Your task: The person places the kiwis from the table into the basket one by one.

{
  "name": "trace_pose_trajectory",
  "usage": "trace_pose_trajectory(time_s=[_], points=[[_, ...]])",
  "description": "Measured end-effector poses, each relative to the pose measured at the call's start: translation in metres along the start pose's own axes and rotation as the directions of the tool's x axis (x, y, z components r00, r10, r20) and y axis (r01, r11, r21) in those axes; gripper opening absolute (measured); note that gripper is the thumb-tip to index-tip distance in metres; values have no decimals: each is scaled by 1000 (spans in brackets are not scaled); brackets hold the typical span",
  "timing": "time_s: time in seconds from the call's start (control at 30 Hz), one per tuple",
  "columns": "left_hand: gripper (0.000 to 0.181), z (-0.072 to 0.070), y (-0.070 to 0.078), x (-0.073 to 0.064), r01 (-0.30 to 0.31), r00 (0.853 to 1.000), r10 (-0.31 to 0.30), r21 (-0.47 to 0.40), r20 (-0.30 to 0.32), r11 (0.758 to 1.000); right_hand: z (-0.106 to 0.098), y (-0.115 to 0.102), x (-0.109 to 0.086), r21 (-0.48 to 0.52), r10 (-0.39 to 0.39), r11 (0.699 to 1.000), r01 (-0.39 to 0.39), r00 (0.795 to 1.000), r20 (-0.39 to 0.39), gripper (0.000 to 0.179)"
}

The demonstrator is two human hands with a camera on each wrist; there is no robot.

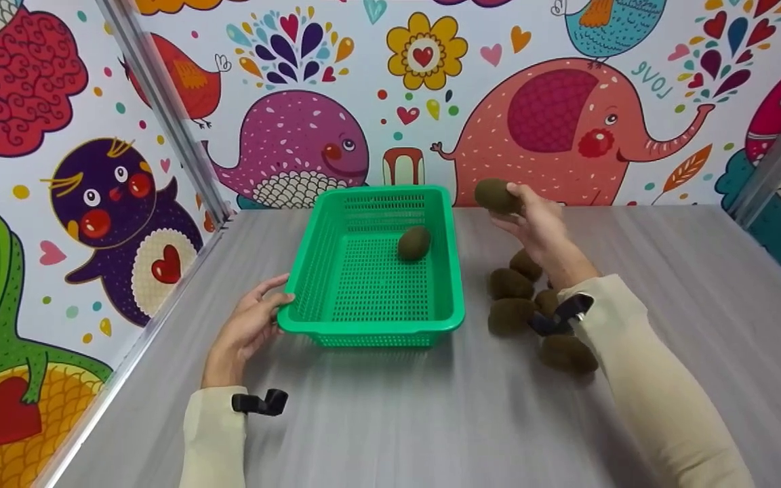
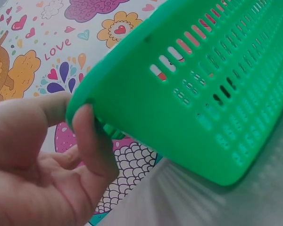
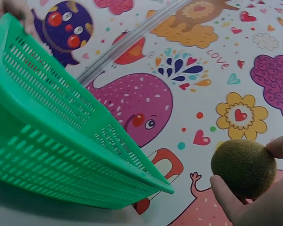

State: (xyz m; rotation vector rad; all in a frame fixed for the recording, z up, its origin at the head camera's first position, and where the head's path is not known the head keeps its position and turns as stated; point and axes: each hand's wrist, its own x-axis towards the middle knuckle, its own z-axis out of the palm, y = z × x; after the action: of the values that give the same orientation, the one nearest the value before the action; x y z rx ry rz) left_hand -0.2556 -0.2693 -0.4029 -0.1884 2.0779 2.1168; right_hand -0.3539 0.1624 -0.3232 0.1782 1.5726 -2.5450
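A green plastic basket [image 1: 370, 327] with slotted walls stands on the table, one brown kiwi [image 1: 414, 243] lying inside toward its right wall. My left hand [image 1: 248, 329] pinches the basket's rim at the near left corner; in the left wrist view, thumb and fingers of the hand [image 2: 52, 160] close over that rim [image 2: 80, 101]. To the right of the basket, above the table, my right hand [image 1: 541, 220] holds another kiwi [image 1: 497, 196]. The right wrist view shows this kiwi [image 3: 244, 168] between thumb and fingers, apart from the basket [image 3: 85, 155].
Several more kiwis [image 1: 511, 317] lie grouped on the table to the basket's right, partly hidden under my right forearm. Behind the table [image 1: 377, 420] rises a patterned wall [image 1: 390, 102], with another panel [image 1: 112, 224] along the left side.
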Motion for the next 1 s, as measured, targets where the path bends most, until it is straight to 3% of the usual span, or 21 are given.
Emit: trace_pose_trajectory(time_s=[0.33, 0.6, 1.0], points=[[56, 3, 5, -5, 6, 999, -3, 69, -38, 998, 38, 3, 12, -103, -3, 995, 2, 1000, -6, 54], [57, 4, 4, -4, 1, 999, 2, 81, -33, 997, 60, 10, 23, -31, 21, 999, -20, 999, 25, 57], [55, 3, 1, 0, 13, 999, -10, 63, -45, 998, 80, 24, 31, -47, 55, 997, -54, 998, 33, 56]])
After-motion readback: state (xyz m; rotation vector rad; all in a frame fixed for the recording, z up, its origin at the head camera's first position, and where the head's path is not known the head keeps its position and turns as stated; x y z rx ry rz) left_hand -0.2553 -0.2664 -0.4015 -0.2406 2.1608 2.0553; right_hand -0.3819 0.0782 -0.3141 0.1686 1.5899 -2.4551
